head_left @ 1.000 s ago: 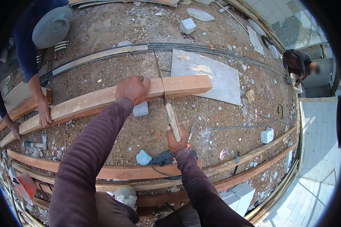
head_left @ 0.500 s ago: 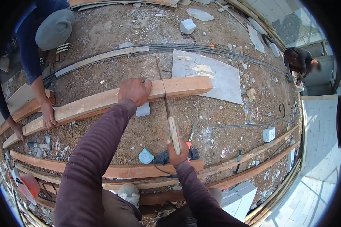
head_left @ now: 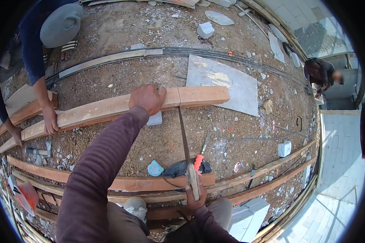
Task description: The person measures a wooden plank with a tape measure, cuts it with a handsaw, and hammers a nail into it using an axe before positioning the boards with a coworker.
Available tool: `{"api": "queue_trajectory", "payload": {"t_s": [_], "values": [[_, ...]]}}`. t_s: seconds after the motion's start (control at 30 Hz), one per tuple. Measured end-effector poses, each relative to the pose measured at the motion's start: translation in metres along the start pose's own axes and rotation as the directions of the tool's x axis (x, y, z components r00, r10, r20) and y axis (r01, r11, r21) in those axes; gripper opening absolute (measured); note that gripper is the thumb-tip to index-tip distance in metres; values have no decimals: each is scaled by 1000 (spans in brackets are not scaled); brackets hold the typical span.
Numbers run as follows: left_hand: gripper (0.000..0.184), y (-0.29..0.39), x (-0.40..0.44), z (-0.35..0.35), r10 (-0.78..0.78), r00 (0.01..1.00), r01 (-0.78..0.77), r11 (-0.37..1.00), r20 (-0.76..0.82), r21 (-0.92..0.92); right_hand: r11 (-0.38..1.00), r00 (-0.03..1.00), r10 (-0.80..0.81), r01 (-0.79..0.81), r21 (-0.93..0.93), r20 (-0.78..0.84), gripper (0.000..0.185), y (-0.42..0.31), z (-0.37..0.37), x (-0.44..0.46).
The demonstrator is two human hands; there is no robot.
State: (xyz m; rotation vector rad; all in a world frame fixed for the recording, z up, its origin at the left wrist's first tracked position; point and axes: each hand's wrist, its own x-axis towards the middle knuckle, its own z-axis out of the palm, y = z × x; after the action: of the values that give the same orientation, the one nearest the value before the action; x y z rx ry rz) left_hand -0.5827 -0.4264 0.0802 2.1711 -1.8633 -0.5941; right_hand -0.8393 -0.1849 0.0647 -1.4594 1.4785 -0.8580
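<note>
The right hand [head_left: 196, 198] is closed round the worn, pale wooden handle [head_left: 193, 182] of a handsaw with a long, tapering dark metal blade [head_left: 183, 133]. The blade slants away from the body, its far end meeting the near edge of a long, reddish-brown squared timber [head_left: 89, 112] at a thin dark cut line [head_left: 179, 97] across the top face. The left hand [head_left: 147, 98] grips the timber just left of that line, fingers curled over it.

The timber lies crosswise ahead of the body. Its short right end reaches over a grey, chipped flat board [head_left: 243, 93]; whether they touch cannot be told. A white block [head_left: 155, 119] shows at the near edge by the left hand. Further left, a co-worker's hand [head_left: 50, 121] holds the timber, and another hand [head_left: 15, 135] is at its far end.

With so little blade at the wood, the tip could slip out of the cut and skip toward the nearby left knuckles. If the timber rolls or the short end sags, the cut could pinch and bend the blade. The orange-handled tool [head_left: 198, 162] lies close beside the saw handle, where the right hand could knock it.
</note>
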Motion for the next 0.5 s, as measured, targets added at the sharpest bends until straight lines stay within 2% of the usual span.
{"api": "queue_trajectory", "payload": {"t_s": [0.1,0.13,0.17,0.23,0.3,0.33,0.37,0.4,0.47,0.5], "values": [[52,-1,-6,8,19,1000,-20,1000,-6,-10,1000,1000,15,-14,-4,9,55,19,-4,-5],[52,0,-4,7,21,1000,-21,1000,-8,-13,999,1000,-19,19,41,-2,54,27,13,55],[52,-1,-1,3,16,1000,-16,1000,-19,-9,998,1000,24,-25,63,19,54,4,28,102],[53,-2,2,0,-1,999,-1,999,-36,-32,993,994,88,-92,79,58,54,-16,36,115],[53,1,-5,4,6,1000,-6,999,-21,-39,990,989,128,-131,43,74,55,-5,21,64],[53,1,-4,5,18,999,-19,999,-37,-34,998,999,-52,52,-32,-7,56,2,10,17],[53,-1,-1,5,17,998,-19,999,-62,-32,999,1000,21,-20,-41,15,57,-9,-11,-22],[53,1,1,1,-4,1000,4,1000,8,4,991,992,126,-127,36,19,56,-42,-18,-28],[53,1,-3,2,-10,1000,10,1000,17,-10,991,992,129,-129,25,18,55,-40,-20,-29],[53,1,-1,1,-4,1000,4,1000,11,-10,999,1000,-11,12,-53,7,55,-25,-8,7]]}}
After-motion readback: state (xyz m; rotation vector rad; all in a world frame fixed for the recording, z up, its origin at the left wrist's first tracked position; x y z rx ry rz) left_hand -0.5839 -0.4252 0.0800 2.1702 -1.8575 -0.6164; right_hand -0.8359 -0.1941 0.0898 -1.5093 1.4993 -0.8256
